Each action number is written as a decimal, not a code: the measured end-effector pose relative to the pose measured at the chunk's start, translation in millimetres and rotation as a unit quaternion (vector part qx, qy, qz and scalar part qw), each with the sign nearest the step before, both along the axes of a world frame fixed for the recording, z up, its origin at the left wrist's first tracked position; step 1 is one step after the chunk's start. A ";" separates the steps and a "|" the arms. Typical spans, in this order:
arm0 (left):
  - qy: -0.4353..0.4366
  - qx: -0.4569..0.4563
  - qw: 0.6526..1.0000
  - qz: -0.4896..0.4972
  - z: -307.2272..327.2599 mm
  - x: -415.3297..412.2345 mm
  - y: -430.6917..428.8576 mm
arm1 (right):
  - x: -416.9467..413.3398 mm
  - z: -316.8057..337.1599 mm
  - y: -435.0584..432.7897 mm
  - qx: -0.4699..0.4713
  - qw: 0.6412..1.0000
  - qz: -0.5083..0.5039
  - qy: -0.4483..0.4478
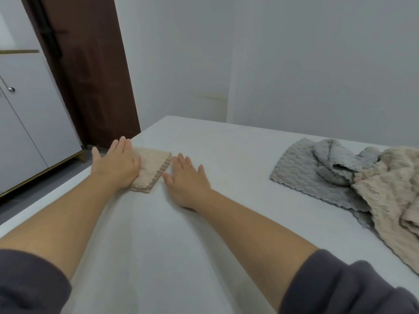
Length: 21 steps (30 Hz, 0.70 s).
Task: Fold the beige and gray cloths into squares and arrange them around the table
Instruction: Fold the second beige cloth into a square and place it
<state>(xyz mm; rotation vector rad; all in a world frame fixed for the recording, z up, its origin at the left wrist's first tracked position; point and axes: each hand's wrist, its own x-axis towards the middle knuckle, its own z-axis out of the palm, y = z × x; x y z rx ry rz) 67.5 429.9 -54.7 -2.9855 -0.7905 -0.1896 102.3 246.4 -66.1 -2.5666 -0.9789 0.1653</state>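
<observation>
Beige cloth (pixel 151 169), folded square, being placed under the flat, spread left hand (pixel 115 164).
Right hand (pixel 186 181) spread, empty beside it; next, probably fetch a cloth from the pile (pixel 344 177) far right.

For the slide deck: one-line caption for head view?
Left hand flattens folded beige cloth; unfolded cloths wait at right.

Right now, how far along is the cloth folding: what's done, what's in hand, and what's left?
Done: one folded beige cloth lies as a small square near the table's left edge. In hand: the left hand rests flat on that square, while the right hand lies open on the bare table beside it, holding nothing. Left: the gray cloths and another beige cloth lie unfolded in a heap on the right.
</observation>
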 end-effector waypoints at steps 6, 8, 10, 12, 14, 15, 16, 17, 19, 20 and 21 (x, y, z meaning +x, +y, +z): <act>-0.082 -0.008 0.993 -0.084 6.2 -11.9 -77.5 | -19.1 26.0 -113.0 0.059 0.997 -0.037 0.021; -0.089 -0.012 0.989 -0.119 7.1 -14.6 -115.3 | -26.7 35.0 -149.1 0.066 0.996 -0.055 0.003; -0.097 -0.032 0.982 -0.157 8.0 -17.7 -156.6 | -34.4 40.6 -184.1 0.069 0.995 -0.071 -0.013; -0.104 -0.061 0.974 -0.190 9.0 -20.9 -198.8 | -41.1 41.4 -217.4 0.072 0.993 -0.093 -0.023; -0.098 -0.070 0.967 -0.224 10.1 -23.4 -239.1 | -46.8 40.0 -248.1 0.070 0.990 -0.119 -0.032; -0.095 -0.073 0.963 -0.240 10.1 -24.2 -257.3 | -49.9 38.6 -262.0 0.065 0.989 -0.130 -0.036; -0.096 -0.079 0.959 -0.254 10.0 -25.3 -274.5 | -52.7 37.4 -275.5 0.059 0.988 -0.141 -0.038; -0.099 -0.086 0.955 -0.266 9.6 -26.2 -290.4 | -55.2 35.5 -288.9 0.053 0.986 -0.151 -0.037; -0.112 -0.100 0.945 -0.290 9.4 -28.5 -319.0 | -59.0 31.9 -314.7 0.057 0.983 -0.171 -0.035; -0.119 -0.106 0.940 -0.301 9.2 -29.7 -332.4 | -59.4 29.4 -326.8 0.064 0.981 -0.181 -0.037; -0.124 -0.110 0.936 -0.312 8.7 -30.9 -345.0 | -60.0 27.3 -338.1 0.068 0.978 -0.191 -0.042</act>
